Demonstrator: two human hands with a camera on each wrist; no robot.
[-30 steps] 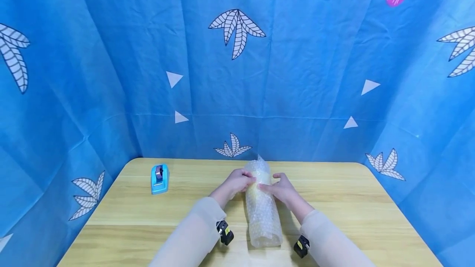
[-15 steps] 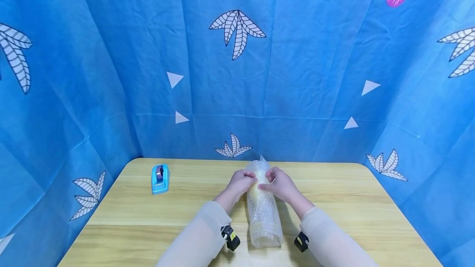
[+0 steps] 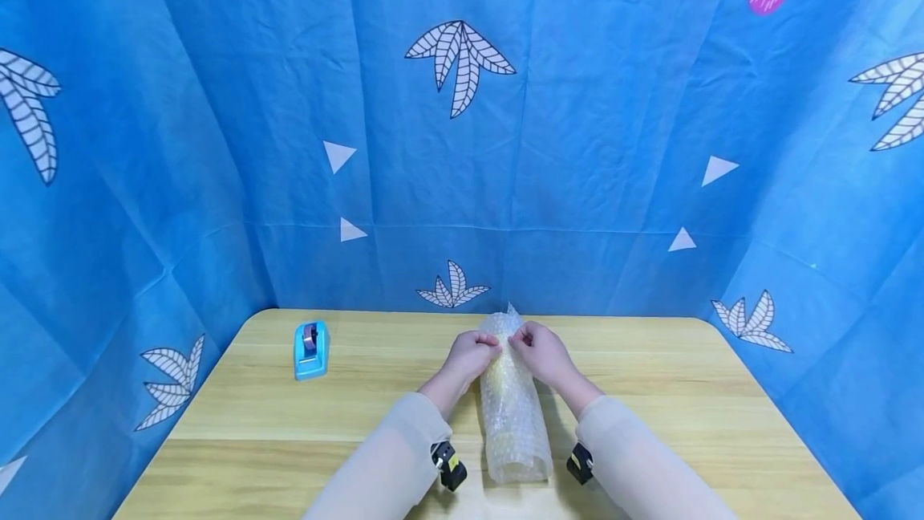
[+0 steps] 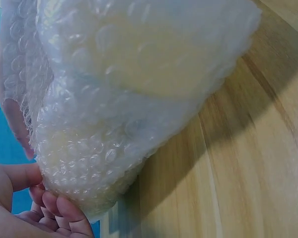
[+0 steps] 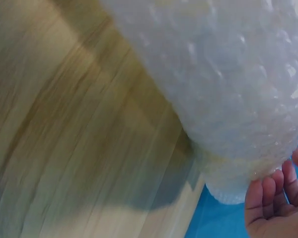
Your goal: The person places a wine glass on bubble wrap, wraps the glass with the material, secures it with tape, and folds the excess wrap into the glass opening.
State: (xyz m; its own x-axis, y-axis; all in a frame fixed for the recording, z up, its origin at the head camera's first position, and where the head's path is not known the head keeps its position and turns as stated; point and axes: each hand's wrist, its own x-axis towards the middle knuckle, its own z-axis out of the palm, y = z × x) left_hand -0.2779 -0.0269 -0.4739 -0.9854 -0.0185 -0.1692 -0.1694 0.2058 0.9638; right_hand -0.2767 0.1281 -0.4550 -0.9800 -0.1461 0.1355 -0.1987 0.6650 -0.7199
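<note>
A long roll of bubble wrap (image 3: 514, 424) lies lengthwise on the table, with something yellowish showing faintly through its layers. What it encloses cannot be made out. Near the roll's far end, my left hand (image 3: 471, 355) pinches the wrap from the left between thumb and forefinger; the left wrist view shows these fingers (image 4: 64, 208) at the wrap's edge. Opposite it, my right hand (image 3: 543, 353) pinches the wrap's upper side with thumb and forefinger together. In the right wrist view its other fingers (image 5: 262, 196) curl against the roll.
A blue tape dispenser (image 3: 311, 350) with a small roll of tape stands at the table's back left. The wooden table (image 3: 671, 392) has rounded far corners. A blue patterned curtain (image 3: 577, 143) hangs behind it and along both sides.
My right thumb and forefinger, spread apart before, have come together on the wrap, slightly farther from me. The left hand shifted slightly right and keeps its pinch. The roll has barely moved.
</note>
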